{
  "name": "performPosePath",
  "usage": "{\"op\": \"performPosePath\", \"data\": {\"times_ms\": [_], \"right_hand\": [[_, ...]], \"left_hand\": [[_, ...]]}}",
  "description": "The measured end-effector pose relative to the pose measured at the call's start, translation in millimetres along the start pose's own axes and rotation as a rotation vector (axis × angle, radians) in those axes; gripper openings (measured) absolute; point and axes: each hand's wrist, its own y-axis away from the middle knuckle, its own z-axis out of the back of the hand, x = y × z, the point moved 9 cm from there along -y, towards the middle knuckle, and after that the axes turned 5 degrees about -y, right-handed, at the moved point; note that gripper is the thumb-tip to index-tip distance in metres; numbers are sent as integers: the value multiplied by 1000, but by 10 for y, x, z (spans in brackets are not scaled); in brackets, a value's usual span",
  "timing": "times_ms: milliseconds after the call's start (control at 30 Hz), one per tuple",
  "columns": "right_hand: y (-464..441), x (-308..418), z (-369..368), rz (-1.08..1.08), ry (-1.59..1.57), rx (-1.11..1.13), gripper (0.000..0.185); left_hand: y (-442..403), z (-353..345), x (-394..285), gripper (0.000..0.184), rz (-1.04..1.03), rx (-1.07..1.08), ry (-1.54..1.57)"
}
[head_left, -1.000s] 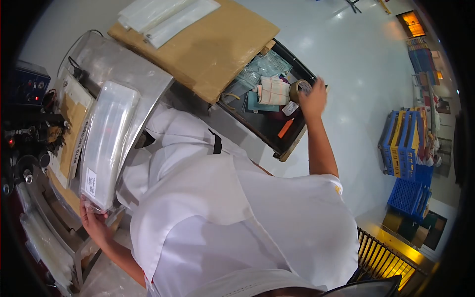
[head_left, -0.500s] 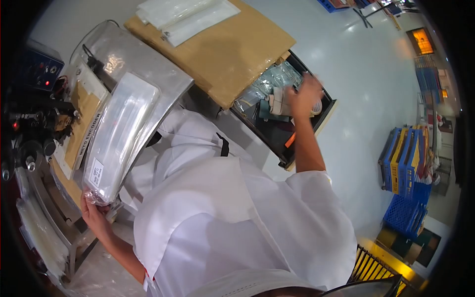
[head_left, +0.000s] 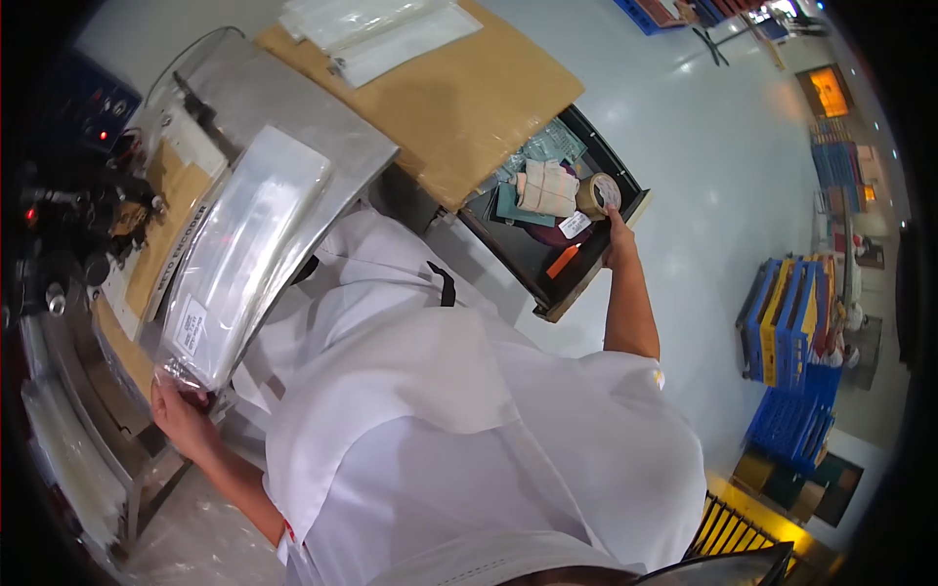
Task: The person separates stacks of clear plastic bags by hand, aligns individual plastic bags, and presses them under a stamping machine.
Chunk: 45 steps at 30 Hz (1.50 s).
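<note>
My left hand point(head_left: 182, 415) is closed on the lower end of a stack of clear plastic bags point(head_left: 249, 244) with a white printed label. The bags lie slanted over a metal surface point(head_left: 293, 103). At the open black drawer point(head_left: 508, 262), my right hand point(head_left: 620, 242) is at the front edge, its fingers closed over the rim. One fingertip is beside or on a tape roll point(head_left: 597, 197). Folded cloth point(head_left: 547, 188), an orange-handled tool point(head_left: 562, 262), a white tag point(head_left: 575, 226) and clear plastic pieces point(head_left: 557, 144) lie in the drawer.
Brown board point(head_left: 440, 107) covers the tabletop above the drawer, with more plastic bags point(head_left: 391, 39) on it. Dark machinery point(head_left: 88, 215) stands at the left, beside a panel marked METO ENCODER point(head_left: 181, 249). Blue and yellow crates point(head_left: 782, 322) are stacked at the right.
My right hand has come down from above the tape roll to the drawer's front edge. The drawer sticks out somewhat less. My left hand stays on the bags. The view has shifted.
</note>
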Motion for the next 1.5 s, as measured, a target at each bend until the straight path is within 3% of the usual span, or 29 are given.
{"op": "performPosePath", "data": {"times_ms": [100,200,267,300,333,367,400,433,500,567,633,733,867,967,1033,1233,1333,1433,1500], "right_hand": [[354,241,-267,139,100,-79,116],[618,356,-363,273,48,54,105],[552,276,-369,147,77,188,83],[722,315,-278,50,155,97,81],[489,480,-375,239,177,129,90],[731,948,-545,708,407,67,90],[1144,1317,-707,1165,657,-170,90],[2015,1665,-993,1415,480,39,78],[3018,1969,-1414,1257,108,568,65],[3822,1909,-2174,1116,205,976,46],[4282,1659,-2553,903,459,1071,47],[4361,1327,-3156,981,860,1033,46],[4132,1206,-3257,1066,522,1127,38],[4124,1188,-3041,958,130,1161,29],[4138,1177,-2938,797,-18,1199,25],[4006,1186,-2949,598,-52,1186,19],[4046,1406,-2884,692,-51,1108,17],[3372,1941,-2728,870,-109,815,22],[3023,2006,-2843,950,96,806,27]], "left_hand": [[100,-12,-113,26,2,-21,-156],[482,-183,-543,31,74,-29,-156],[680,-171,-607,34,71,-9,-63],[782,-183,-712,36,126,32,-116],[930,-200,-811,37,55,80,-140],[1053,-149,-752,39,103,73,-201],[1172,-171,-826,40,99,86,-220],[1311,-196,-901,40,106,62,-212],[1530,-261,-1000,41,105,66,-203],[1273,-361,-928,42,146,144,-208],[1284,-401,-962,42,130,176,-236],[1231,-494,-1067,41,100,184,-310],[1124,-462,-1108,36,-118,131,-399],[1167,-531,-1067,45,-53,186,138],[1163,-546,-990,56,-21,155,230],[1223,-597,-1013,63,12,98,287],[1213,-560,-963,66,-8,51,287],[1126,-245,-888,66,49,-70,228],[1094,-97,-883,64,55,-75,87]]}}
